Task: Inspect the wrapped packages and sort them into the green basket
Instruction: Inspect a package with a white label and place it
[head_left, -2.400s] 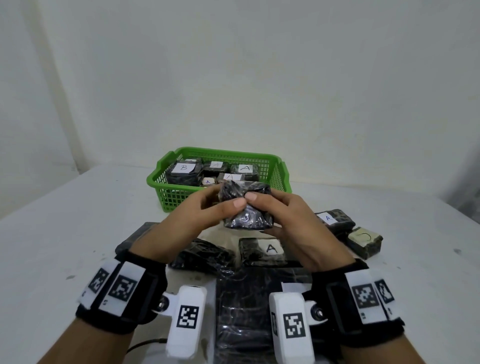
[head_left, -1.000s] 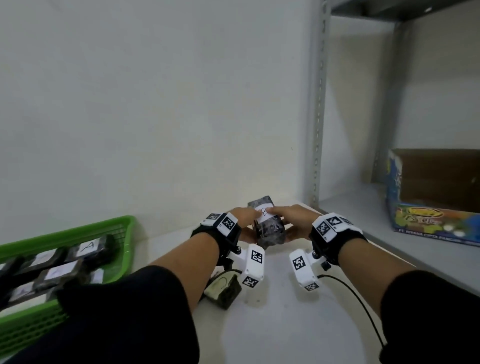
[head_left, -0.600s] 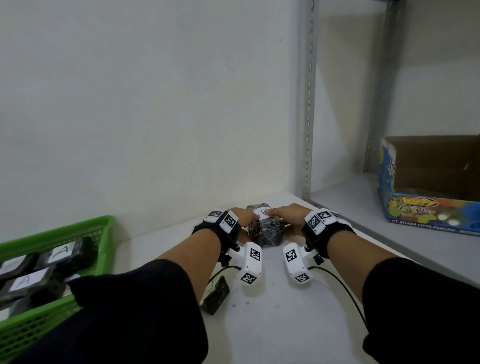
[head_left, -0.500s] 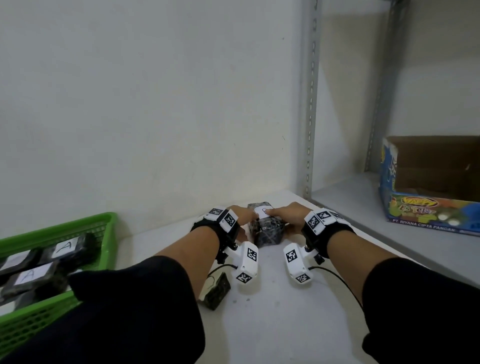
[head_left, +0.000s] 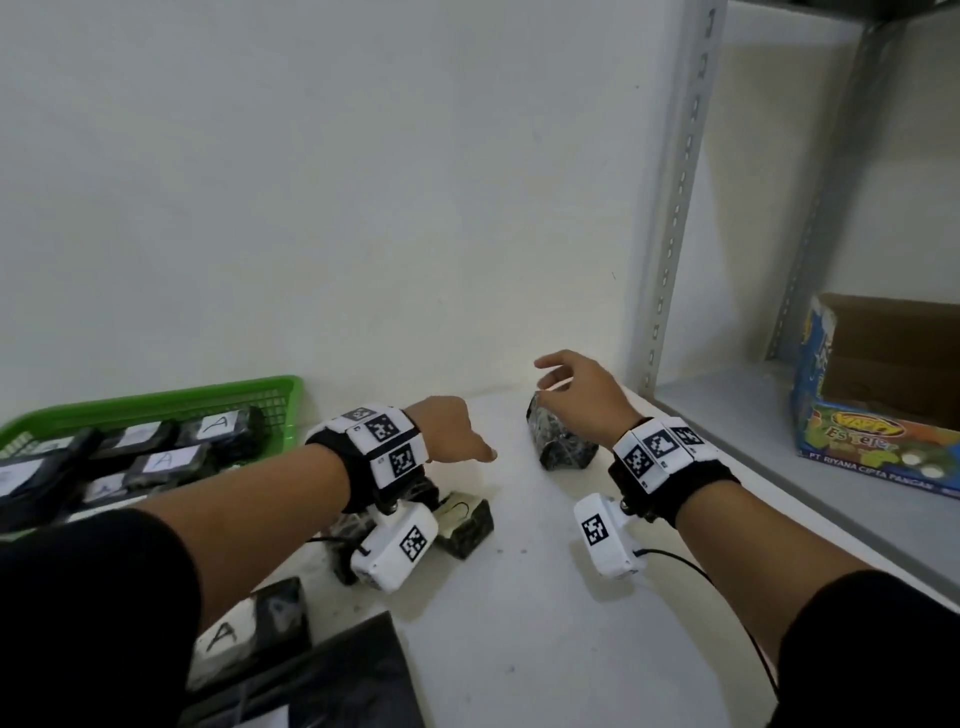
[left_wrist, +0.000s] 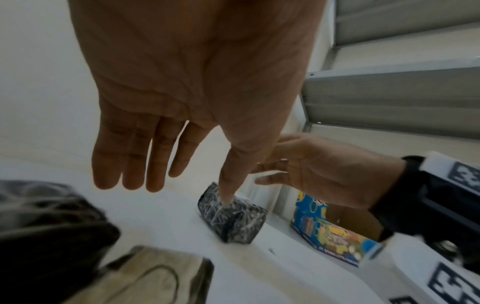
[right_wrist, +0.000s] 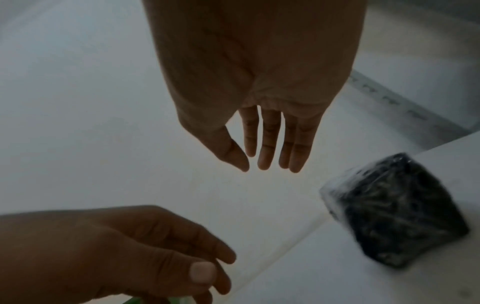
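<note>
A dark plastic-wrapped package (head_left: 563, 444) sits alone on the white table (head_left: 519, 597), close to the shelf post. My right hand (head_left: 569, 384) hovers just above it with fingers spread and relaxed, holding nothing. My left hand (head_left: 457, 434) is to the package's left, empty and apart from it. The left wrist view shows the left hand (left_wrist: 155, 164) with straight fingers and the package (left_wrist: 231, 218) beyond it. In the right wrist view the right hand (right_wrist: 270, 152) is empty, with the package (right_wrist: 394, 209) to its right. The green basket (head_left: 156, 402) at the far left holds several labelled packages.
A tan-labelled package (head_left: 465, 519) lies under my left wrist. Another package marked A (head_left: 249, 629) and a black bag (head_left: 322, 675) lie near the front left. A grey metal shelf (head_left: 779, 467) on the right carries a colourful cardboard box (head_left: 883, 410).
Both hands have let go of the dark package, which now rests on the table by the shelf. The left hand has drawn back to the left and the right hand has lifted off.
</note>
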